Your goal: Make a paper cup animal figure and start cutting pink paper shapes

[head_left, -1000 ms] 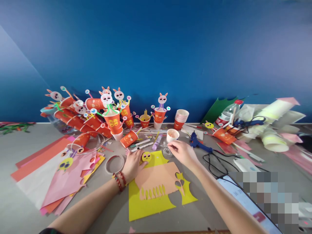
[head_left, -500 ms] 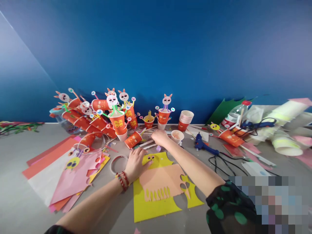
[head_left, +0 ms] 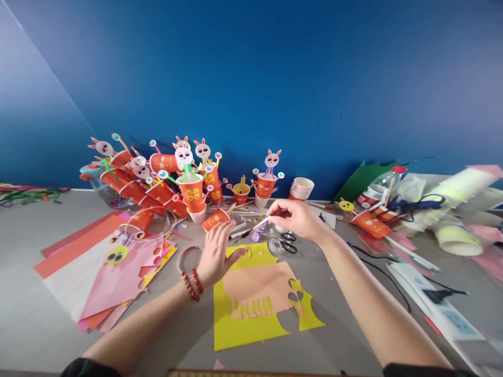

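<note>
My right hand [head_left: 293,219] pinches a slim white pen [head_left: 258,224] above the clutter at mid-table, its dark tip pointing down to the left. My left hand [head_left: 217,248] is open, fingers stretched, over the upper left edge of a yellow sheet [head_left: 251,337]. Beside its thumb lies a small yellow disc [head_left: 244,252], partly covered and hard to make out. On the yellow sheet rests a peach paper [head_left: 259,283] with leaf-shaped and round cut-outs. Black-handled scissors [head_left: 290,242] and a tape roll [head_left: 275,245] lie below my right hand.
Orange paper cups with rabbit faces [head_left: 191,188] crowd the back left. Coloured sheets [head_left: 104,277] lie at left, near a clear ring [head_left: 190,259]. Stacked cups [head_left: 302,188] stand behind my right hand. A bottle [head_left: 383,186], rolled paper [head_left: 459,233] and a power strip [head_left: 440,303] occupy the right.
My right hand has risen from the clutter and moved right, now with the white pen in its fingers. My left hand has shifted slightly up and left, uncovering little of the disc.
</note>
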`<state>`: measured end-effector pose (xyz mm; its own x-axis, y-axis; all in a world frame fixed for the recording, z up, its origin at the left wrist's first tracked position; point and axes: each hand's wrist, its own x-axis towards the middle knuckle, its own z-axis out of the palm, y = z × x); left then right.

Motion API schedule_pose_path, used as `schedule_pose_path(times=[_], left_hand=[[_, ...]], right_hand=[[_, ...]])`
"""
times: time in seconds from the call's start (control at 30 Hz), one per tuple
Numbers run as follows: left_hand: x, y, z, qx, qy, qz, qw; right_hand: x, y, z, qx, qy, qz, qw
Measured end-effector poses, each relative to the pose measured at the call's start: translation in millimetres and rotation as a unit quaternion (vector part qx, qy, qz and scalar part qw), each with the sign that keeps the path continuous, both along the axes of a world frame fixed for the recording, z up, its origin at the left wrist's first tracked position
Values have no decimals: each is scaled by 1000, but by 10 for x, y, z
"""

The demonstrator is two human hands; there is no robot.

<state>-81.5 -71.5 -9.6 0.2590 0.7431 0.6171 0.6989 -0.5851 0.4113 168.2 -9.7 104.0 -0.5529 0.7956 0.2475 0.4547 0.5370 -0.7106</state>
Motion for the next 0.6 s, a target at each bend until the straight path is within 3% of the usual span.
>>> schedule_pose_path(times=[0.13,0.23,0.3,0.43,0.6], left_hand=[[115,-130,87,-68,45,-47,996],[226,-260,172,-85,66,-60,992],[280,-343,255,-88,88,-91,988],[285,-467,387,-111,91,-119,983],[241,-627,375,-128,100,-125,979]], right_hand=[[14,-445,-161,-31,158,-31,986],[-127,-696,-353,-111,258,-60,958],[-247,-828,-460,-182,257,-29,949],[-355,-1005,-532,-220,283,-18,933],[-277,-1184,-492,-251,230,4,940]])
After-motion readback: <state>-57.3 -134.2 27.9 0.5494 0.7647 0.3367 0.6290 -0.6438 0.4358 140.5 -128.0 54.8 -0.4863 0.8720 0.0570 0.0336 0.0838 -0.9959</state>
